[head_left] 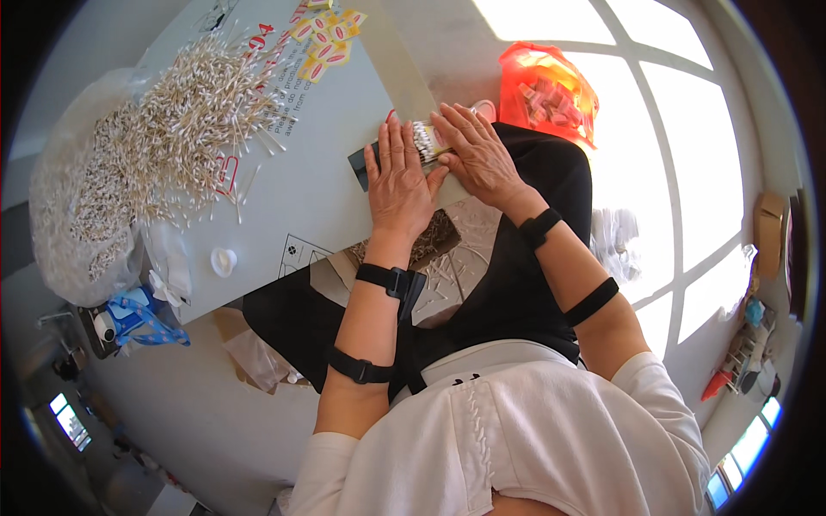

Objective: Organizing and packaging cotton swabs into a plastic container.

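A small bundle of cotton swabs [423, 142] lies between my hands, white tips showing, by the table's near right edge. My left hand [397, 176] rests flat at its left side, fingers stretched out and close together. Under that hand a dark flat piece [358, 168] sticks out. From the right, my right hand [482, 159] reaches over the bundle's other end with long, extended fingers. A clear wrapper with a yellow label [438, 138] shows by its thumb; the rest is hidden beneath the palm.
A big heap of loose swabs [202, 99] spills from a clear plastic bag [52, 206] at left. Yellow-and-red labels [323, 47] lie at the far edge. A white cap [223, 262] sits near the corner. An orange bag [551, 64] holds pink packets. Below stands a box [443, 236] with swabs.
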### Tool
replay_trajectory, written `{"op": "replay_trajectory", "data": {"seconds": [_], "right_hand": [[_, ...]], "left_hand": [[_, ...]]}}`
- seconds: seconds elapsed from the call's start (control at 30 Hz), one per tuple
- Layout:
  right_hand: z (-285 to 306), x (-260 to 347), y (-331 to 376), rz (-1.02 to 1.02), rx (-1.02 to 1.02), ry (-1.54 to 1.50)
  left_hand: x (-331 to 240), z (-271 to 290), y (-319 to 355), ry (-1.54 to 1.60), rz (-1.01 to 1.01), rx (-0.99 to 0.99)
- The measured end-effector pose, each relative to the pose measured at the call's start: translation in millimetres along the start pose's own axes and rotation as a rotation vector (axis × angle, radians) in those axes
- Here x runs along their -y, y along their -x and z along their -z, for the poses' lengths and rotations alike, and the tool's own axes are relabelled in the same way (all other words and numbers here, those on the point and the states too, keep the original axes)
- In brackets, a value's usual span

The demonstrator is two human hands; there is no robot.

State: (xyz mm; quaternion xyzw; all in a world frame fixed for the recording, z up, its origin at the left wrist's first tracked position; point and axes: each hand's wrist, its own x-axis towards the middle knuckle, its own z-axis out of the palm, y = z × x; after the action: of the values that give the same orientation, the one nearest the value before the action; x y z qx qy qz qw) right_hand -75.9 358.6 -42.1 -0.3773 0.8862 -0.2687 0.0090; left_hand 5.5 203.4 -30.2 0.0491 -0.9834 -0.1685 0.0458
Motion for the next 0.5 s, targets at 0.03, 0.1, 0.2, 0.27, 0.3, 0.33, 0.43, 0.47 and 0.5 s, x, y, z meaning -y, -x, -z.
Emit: {"op": "replay_trajectory", "data": {"seconds": [0.03, 0.1, 0.2, 0.27, 0.3, 0.33, 0.43, 0.47, 0.5], "right_hand": [[-1, -4, 1, 0.005, 0.0, -0.006], [2, -3, -1, -0.085, -0.144, -0.118], [-1, -10, -8, -0.29, -0.351, -0.554], [-5, -12, -13, -0.394, -0.419, -0.883], [-7, -10, -15, -0.409, -0.354, -0.977], [-9, -8, -17, -0.421, -0.287, -1.07], [-16, -7, -16, -0.406, -0.355, -1.05], [-17, -8, -16, -0.414, -0.363, -1.065], [-18, -9, -17, -0.414, -0.364, -1.066]], "left_hand": [[0, 0, 0, 0.01, -0.011, 0.007], [8, 2, 2, 0.217, -0.003, -0.119], [8, 0, -4, 0.574, 0.065, -0.317], [5, 0, -9, 0.714, 0.125, -0.399], [3, -1, -12, 0.758, 0.145, -0.386], [1, -1, -14, 0.801, 0.165, -0.374], [-9, -5, -18, 0.936, 0.184, -0.39], [-12, -8, -19, 0.934, 0.182, -0.389], [-16, -11, -21, 0.989, 0.174, -0.401]]}}
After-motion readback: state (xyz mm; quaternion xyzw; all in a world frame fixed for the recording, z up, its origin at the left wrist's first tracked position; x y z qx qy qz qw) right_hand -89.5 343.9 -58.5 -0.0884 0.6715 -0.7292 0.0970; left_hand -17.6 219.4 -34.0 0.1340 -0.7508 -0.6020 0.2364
